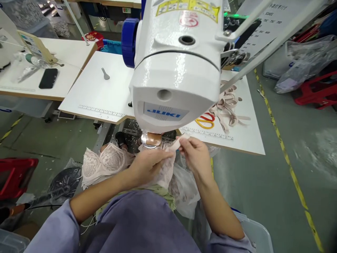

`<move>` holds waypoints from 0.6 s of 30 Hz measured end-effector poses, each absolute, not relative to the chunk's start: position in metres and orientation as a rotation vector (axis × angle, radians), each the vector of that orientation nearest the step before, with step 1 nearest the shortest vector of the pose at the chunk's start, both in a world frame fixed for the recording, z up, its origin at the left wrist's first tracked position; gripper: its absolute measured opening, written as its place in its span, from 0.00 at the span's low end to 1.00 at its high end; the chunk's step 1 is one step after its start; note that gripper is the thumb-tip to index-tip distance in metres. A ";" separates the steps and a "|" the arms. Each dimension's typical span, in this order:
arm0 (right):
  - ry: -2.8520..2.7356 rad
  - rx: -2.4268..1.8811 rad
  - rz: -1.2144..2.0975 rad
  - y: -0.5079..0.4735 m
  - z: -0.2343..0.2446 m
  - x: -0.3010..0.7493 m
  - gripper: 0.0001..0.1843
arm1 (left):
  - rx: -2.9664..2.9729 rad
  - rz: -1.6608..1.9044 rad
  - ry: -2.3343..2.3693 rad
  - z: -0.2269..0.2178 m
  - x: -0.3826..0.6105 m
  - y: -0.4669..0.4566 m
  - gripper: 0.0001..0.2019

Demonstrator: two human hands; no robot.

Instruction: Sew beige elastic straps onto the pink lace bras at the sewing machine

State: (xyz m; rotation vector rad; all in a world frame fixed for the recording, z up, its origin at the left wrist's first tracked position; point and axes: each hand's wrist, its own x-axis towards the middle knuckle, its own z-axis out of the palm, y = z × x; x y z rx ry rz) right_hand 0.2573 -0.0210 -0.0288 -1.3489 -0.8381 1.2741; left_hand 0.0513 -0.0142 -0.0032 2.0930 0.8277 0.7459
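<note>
My left hand [147,166] is closed, pinching the lower end of a pale pink strap [176,144] beside the lace fabric of a bra [168,168]. My right hand [195,154] is closed on the strap's upper end, so a short length spans the two hands. Just beyond them is the head of a white sewing machine [173,84], whose needle area is mostly hidden. More pale pink lace bras [107,161] are stacked to the left of my left hand.
Loose straps [228,105] and scissors with red and yellow handles [206,121] lie on the white table [252,135] at right. A small grey tool [105,74] rests on the left side. Plastic bags [184,189] hang below my hands. A phone [48,78] lies on the neighbouring table.
</note>
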 end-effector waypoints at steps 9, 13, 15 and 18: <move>-1.292 -1.385 1.066 0.044 -0.031 0.243 0.10 | 2.472 0.747 1.435 -0.003 0.029 0.004 0.16; -1.480 -1.438 0.750 0.052 -0.036 0.236 0.10 | 2.284 0.604 1.345 -0.002 0.017 0.010 0.17; -1.549 -1.429 0.676 0.058 -0.037 0.234 0.10 | 2.164 0.560 1.229 -0.009 0.007 0.015 0.18; -1.657 -1.401 0.642 0.064 -0.036 0.233 0.08 | 2.025 0.479 1.145 -0.016 -0.002 0.019 0.20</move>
